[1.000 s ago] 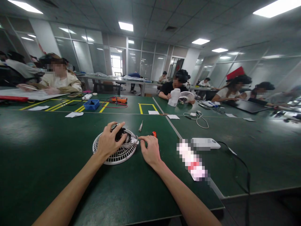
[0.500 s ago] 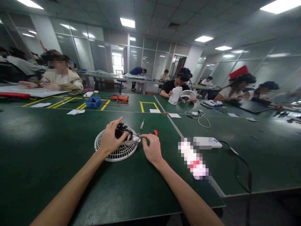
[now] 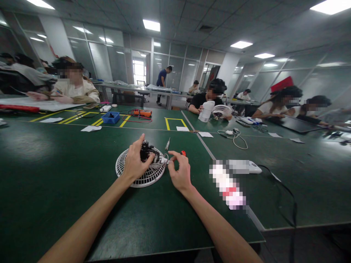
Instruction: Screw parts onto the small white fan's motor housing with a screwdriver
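A round white fan grille (image 3: 148, 181) lies flat on the green table, with a black fan motor assembly (image 3: 146, 147) on top of it. My left hand (image 3: 135, 160) is closed round the motor, thumb on the near side and fingers behind. White wires (image 3: 161, 160) come out at the motor's right side. At their end, my right hand (image 3: 179, 170) has thumb and index finger bent together on a wire end; the fingertips partly hide it. A small screwdriver (image 3: 167, 144) lies behind the grille. Just beyond my right hand shows a red-and-black object (image 3: 183, 153), mostly covered.
A blue tray (image 3: 110, 117), an orange meter (image 3: 142, 113) with leads and a coiled white cable (image 3: 238, 139) lie farther back. On the right is a white device (image 3: 244, 166) with a black cord. Across the table a person holds another fan (image 3: 221, 110).
My right thumb and index finger have come in closer round the wire end. My left hand stays on the motor. A person far back has straightened up. The view has shifted slightly.
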Action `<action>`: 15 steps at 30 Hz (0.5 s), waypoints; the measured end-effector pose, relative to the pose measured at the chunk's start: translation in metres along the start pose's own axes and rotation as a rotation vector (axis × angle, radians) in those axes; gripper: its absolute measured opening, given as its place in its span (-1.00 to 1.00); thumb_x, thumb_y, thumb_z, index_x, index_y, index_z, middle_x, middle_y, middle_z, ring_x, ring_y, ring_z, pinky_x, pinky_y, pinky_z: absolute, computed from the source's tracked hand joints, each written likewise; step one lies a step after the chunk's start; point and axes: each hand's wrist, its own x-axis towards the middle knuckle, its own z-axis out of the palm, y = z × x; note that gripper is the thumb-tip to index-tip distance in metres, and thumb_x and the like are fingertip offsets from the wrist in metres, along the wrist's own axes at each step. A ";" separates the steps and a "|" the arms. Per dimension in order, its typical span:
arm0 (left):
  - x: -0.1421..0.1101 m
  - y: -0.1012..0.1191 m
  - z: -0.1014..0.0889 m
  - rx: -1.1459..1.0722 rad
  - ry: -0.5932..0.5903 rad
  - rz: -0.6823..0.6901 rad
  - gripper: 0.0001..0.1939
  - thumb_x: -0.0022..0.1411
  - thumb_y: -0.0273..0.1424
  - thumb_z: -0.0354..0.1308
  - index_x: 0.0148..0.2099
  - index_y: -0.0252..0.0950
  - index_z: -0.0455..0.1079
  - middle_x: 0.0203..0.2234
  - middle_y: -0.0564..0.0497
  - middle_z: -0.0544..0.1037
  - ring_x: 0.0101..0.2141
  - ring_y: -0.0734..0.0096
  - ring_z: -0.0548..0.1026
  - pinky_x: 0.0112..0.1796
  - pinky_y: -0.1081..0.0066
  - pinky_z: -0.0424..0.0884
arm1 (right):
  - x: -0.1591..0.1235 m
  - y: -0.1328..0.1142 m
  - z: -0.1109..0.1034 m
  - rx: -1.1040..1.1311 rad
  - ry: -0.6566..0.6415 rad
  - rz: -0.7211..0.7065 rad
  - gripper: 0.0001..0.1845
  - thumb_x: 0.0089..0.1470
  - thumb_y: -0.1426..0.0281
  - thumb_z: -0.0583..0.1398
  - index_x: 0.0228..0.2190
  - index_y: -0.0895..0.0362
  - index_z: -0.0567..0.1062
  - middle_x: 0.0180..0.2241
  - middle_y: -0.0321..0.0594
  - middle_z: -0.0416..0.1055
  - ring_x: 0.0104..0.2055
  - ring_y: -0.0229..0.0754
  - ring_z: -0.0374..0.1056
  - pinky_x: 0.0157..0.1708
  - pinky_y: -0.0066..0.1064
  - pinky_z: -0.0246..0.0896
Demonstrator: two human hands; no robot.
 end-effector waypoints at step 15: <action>-0.009 0.025 -0.009 0.144 0.037 0.471 -0.49 0.27 -0.38 0.24 0.25 -0.05 0.40 0.24 -0.14 0.42 0.28 -0.05 0.33 0.27 -0.16 0.26 | -0.006 -0.003 0.001 0.021 -0.020 -0.087 -0.42 0.19 0.44 0.14 0.24 0.05 0.31 -0.24 -0.18 0.53 -0.10 -0.02 0.47 0.10 -0.08 0.30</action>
